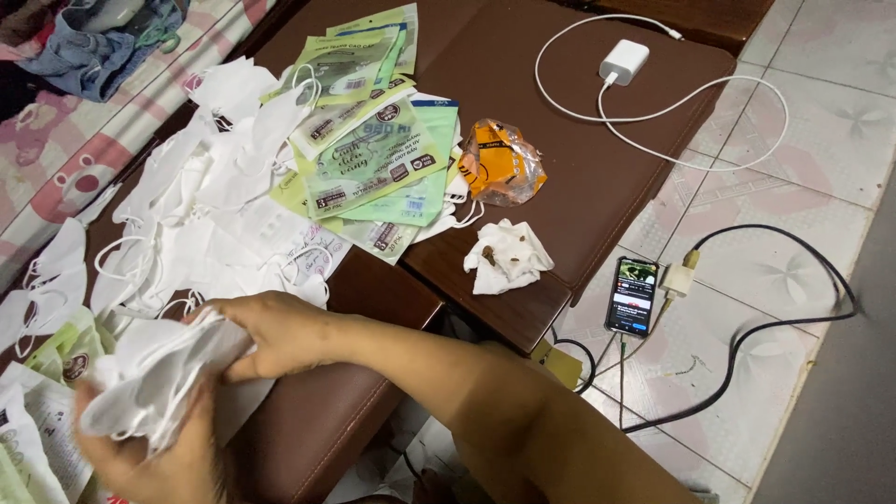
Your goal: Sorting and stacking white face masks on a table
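Both my hands hold one stack of white face masks (154, 378) at the lower left. My right hand (271, 331) grips the stack's top edge, its arm reaching in from the lower right. My left hand (163, 462) holds the stack from below, partly hidden by the masks. Just beyond them a loose pile of white masks (210, 191) with ear loops spreads over a brown leather seat (579, 177). Several green and clear mask packages (373, 154) lie on the far side of the pile.
An orange wrapper (499, 163) and a crumpled white tissue (509, 259) lie on the seat. A white charger (623, 61) with its looped cable sits at the far end. On the tiled floor a lit phone (632, 297) is plugged into a black cable (793, 317). More packages (42, 420) lie at far left.
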